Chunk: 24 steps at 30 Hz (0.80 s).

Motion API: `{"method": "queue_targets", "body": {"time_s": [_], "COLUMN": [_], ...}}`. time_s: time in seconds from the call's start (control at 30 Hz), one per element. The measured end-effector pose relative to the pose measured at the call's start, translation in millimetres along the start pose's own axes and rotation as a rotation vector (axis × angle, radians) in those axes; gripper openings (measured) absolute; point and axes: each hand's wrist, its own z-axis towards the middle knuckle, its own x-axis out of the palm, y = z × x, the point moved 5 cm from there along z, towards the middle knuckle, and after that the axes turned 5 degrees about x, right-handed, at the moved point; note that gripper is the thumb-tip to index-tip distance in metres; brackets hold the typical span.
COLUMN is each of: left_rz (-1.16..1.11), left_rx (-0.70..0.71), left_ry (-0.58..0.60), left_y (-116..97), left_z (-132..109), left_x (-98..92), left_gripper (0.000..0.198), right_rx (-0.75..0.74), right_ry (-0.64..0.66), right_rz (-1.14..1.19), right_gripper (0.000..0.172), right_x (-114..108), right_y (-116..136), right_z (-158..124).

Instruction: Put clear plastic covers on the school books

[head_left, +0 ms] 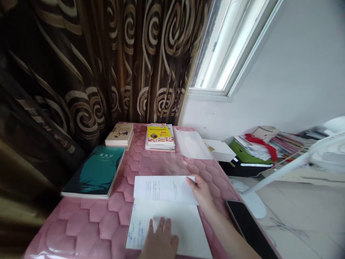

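Note:
A white printed sheet (161,189) lies across the top of a larger pale page (183,226) with blue handwriting along its left side. I cannot tell whether the two are joined. My right hand (199,189) pinches the sheet's right edge, thumb on top and fingers behind. On the pale page rests my left hand (161,239), its fingers spread and pointing away from me, with nothing held. Both papers are on a pink hexagon-patterned tabletop (88,223).
A teal book (97,169) is at the left, with a stack of tan books (120,135) behind. Further back are a yellow-topped book stack (160,136) and a clear plastic sheet (192,144). By the right edge lies a dark phone-like device (250,228); beyond stands a white fan (291,162).

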Motion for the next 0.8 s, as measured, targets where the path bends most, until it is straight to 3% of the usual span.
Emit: {"method": "queue_targets", "body": {"time_s": [0.07, 0.1, 0.17, 0.23, 0.27, 0.37, 0.47, 0.57, 0.67, 0.8], "left_rz": [-0.169, -0.220, -0.211, -0.161, -0.213, -0.524, -0.610, -0.539, -0.514, -0.507], "left_rx": [-0.080, -0.214, -0.459, -0.681, -0.771, -0.918, -0.923, -0.926, -0.928, -0.904], "left_ry": [-0.018, -0.138, -0.514, -0.783, -0.812, -0.731, -0.583, -0.457, -0.385, -0.356], "left_y": [18, 36, 76, 115, 133, 173, 181, 176, 171, 171], "left_z": [5, 7, 7, 5, 6, 14, 21, 23, 26, 29], "left_x": [-33.1, -54.5, -93.3, -106.8, -101.5, -66.4, -44.1, -40.7, -41.7, -42.3], "left_gripper": [0.015, 0.019, 0.022, 0.022, 0.029, 0.036, 0.024, 0.020, 0.024, 0.028], "right_rx": [0.067, 0.100, 0.125, 0.128, 0.124, 0.088, 0.079, 0.032, -0.178, -0.522], "right_ry": [-0.030, -0.047, -0.076, -0.101, -0.117, -0.157, -0.081, 0.004, 0.025, 0.355], "right_rz": [0.057, 0.086, 0.089, 0.056, 0.030, -0.075, -0.247, -0.493, -0.636, -0.531], "right_gripper": [0.040, 0.039, 0.038, 0.036, 0.036, 0.036, 0.035, 0.038, 0.042, 0.043], "right_x": [1, 1, 1, 2, 2, 5, 12, 16, 24, 63], "right_y": [-1, -1, 0, 0, -1, -3, -2, 11, 42, 85], "right_z": [5, 8, 13, 18, 19, 23, 24, 17, 3, -27]}}
